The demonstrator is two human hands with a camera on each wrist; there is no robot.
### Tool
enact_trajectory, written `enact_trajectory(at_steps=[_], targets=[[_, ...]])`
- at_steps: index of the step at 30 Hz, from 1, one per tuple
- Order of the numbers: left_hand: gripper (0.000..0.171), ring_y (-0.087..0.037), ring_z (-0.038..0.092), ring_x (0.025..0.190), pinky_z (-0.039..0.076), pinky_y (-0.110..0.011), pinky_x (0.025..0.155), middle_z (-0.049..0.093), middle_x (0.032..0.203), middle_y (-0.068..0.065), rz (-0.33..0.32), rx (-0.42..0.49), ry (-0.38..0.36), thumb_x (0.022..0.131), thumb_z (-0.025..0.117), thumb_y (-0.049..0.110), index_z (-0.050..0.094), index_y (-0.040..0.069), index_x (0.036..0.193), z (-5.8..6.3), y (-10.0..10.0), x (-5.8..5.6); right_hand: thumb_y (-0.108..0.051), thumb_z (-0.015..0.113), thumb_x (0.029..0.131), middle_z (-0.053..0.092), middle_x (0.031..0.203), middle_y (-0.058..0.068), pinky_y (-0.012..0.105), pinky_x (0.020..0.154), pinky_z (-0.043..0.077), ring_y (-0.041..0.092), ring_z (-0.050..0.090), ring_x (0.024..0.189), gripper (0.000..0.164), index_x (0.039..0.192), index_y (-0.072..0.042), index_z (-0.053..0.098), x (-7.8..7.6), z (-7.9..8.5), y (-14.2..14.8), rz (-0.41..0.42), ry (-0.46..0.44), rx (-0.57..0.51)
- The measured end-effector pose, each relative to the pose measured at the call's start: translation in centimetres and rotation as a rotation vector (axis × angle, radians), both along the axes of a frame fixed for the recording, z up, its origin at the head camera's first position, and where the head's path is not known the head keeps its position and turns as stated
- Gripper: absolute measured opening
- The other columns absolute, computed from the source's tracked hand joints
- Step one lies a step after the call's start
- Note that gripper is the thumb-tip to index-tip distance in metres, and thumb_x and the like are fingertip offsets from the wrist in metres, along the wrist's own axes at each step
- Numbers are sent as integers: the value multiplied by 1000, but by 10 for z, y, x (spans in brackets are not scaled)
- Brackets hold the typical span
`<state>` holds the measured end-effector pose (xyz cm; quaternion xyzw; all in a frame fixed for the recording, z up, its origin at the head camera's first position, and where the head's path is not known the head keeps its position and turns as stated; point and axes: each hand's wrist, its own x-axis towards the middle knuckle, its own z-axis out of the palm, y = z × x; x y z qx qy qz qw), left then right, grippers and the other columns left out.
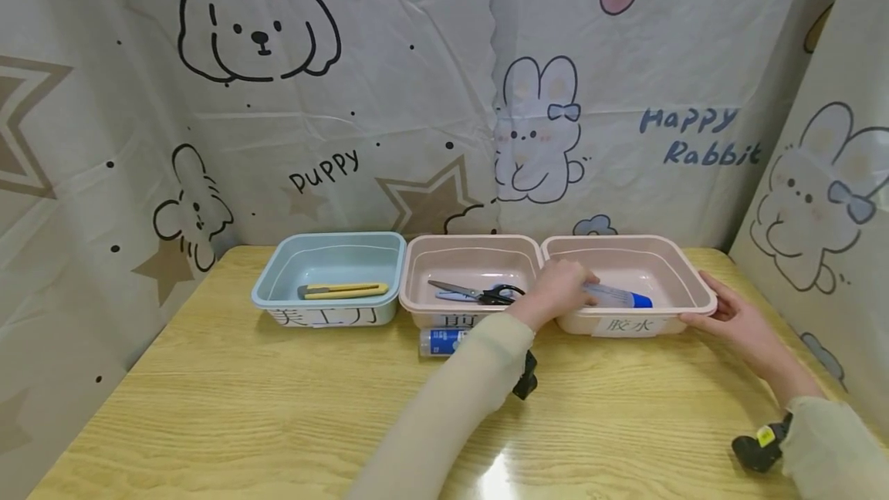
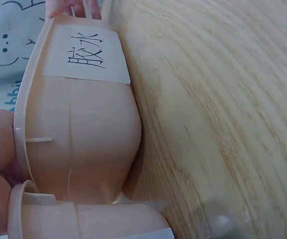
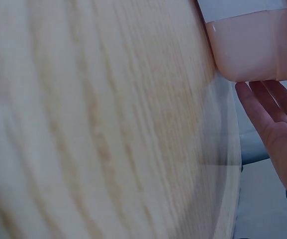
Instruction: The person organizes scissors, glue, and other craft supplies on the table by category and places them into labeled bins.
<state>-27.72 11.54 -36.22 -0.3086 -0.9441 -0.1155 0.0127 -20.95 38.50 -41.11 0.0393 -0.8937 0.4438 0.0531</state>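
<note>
Three plastic bins stand in a row. My left hand (image 1: 566,285) reaches over the front rim into the right-hand pink bin (image 1: 684,305), its fingers gripping one end of a clear glue bottle (image 1: 614,296) with a blue cap. Part of the bottle is hidden under the fingers. My right hand (image 1: 739,322) holds that bin's right front corner, thumb at the front and fingers along the end wall. In the right wrist view, the fingers (image 3: 277,107) touch the bin's wall (image 3: 252,47). The left wrist view shows the bin's label (image 2: 86,52) facing the front.
The middle pink bin (image 1: 417,295) holds scissors (image 1: 493,295). In the blue bin (image 1: 271,284) lies a yellow utility knife (image 1: 347,290). A clear tube with a blue label (image 1: 441,342) lies before the middle bin, partly behind the left sleeve. A printed curtain (image 1: 417,99) hangs behind the table (image 1: 243,407).
</note>
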Motion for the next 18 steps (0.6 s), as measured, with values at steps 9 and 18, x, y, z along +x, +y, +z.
enact_trajectory(at_steps=[9, 18], targets=[[25, -1, 54, 109, 31, -27, 103, 64, 107, 19, 11, 12, 39, 87, 59, 24, 66, 30, 110, -1, -4, 1, -26, 63, 86, 27, 137, 37, 2, 70, 41, -23, 38, 90, 84, 147, -8, 7, 0, 0, -2, -2, -28, -2], [25, -4, 54, 110, 40, -21, 94, 63, 113, 13, -131, 76, 100, 87, 60, 26, 65, 25, 112, 20, -29, 28, -24, 63, 86, 29, 138, 33, 2, 71, 41, -24, 39, 91, 82, 147, -13, 9, 1, 0, 0, 1, -15, -1]])
